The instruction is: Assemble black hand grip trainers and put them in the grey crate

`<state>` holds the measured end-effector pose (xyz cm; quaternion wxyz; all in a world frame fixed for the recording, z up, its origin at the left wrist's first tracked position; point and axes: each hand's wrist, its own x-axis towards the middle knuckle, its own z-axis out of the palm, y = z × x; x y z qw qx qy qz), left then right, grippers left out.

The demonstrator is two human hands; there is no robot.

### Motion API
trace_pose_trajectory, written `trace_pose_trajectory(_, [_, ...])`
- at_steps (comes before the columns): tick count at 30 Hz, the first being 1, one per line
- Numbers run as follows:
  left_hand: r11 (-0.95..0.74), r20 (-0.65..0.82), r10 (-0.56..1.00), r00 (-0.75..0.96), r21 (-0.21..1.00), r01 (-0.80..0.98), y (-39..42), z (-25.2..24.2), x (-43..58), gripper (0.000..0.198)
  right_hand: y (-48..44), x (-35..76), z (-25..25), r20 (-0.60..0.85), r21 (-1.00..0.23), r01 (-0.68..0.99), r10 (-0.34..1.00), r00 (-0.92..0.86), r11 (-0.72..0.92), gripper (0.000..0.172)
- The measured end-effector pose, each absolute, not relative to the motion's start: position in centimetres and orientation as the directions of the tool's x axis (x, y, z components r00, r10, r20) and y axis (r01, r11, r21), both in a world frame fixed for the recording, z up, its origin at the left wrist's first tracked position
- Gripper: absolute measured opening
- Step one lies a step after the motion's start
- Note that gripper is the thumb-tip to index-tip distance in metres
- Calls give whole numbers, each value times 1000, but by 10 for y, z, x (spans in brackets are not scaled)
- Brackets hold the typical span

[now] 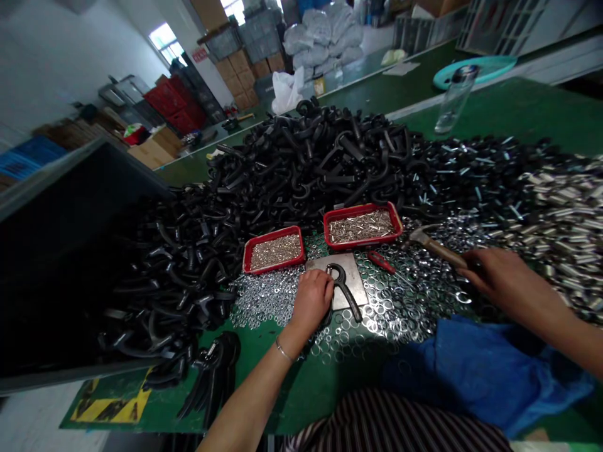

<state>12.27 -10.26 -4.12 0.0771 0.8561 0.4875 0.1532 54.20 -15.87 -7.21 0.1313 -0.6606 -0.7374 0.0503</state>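
On the green bench [513,119], left hand [311,301] grips a hook [346,295], right hand [509,282] a hammer [438,250].

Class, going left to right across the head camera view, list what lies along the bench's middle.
heap of black hooks → left red tray → right red tray → hammer → heap of steel tubes

Glass bottle [455,100] near teal tray [475,70]

Red trays [362,208], black hooks [311,157], striped shirt [391,424]
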Motion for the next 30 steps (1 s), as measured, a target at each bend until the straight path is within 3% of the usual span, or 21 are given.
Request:
trace_pose_trajectory(3, [-547, 195, 836, 513, 204, 812, -103, -41, 123, 11, -156, 545, -75, 105, -246, 958, 987, -122, 145, 24])
trace_pose_trajectory(7, [-626, 155, 766, 624, -40, 779, -105, -38, 127, 16, -147, 551, -71, 81, -333, 929, 986, -145, 164, 30])
trace_pose_trajectory(10, [-676, 114, 720, 685, -109, 729, -106, -37, 127, 18, -137, 553, -57, -155, -518, 855, 983, -94, 0, 37])
trace_pose_trajectory(13, [-688, 109, 714, 692, -77, 722, -105, -39, 125, 21, -131, 548, -30, -401, -657, 733, 905, -145, -174, 47])
trace_pose_trajectory(17, [-648, 153, 752, 641, -9, 762, -104, -41, 122, 22, -142, 514, 6, -339, -751, 641, 925, -172, -156, 44])
trace_pose_trajectory(19, [-664, 153, 736, 659, -26, 748, -102, -40, 122, 20, -150, 484, 14, -367, -798, 571, 907, -207, -192, 41])
trace_pose_trajectory(21, [-699, 136, 700, 701, -74, 711, -101, -36, 122, 18, -153, 451, 16, -329, -800, 589, 905, -271, -114, 40])
trace_pose_trajectory(25, [-746, 102, 639, 762, -161, 647, -99, -30, 125, 18, -140, 396, 16, -119, -699, 684, 909, -399, 209, 42])
trace_pose_trajectory(30, [-757, 84, 626, 776, -174, 630, -99, -29, 127, 17, -122, 369, 10, -22, -580, 751, 915, -403, 317, 38])
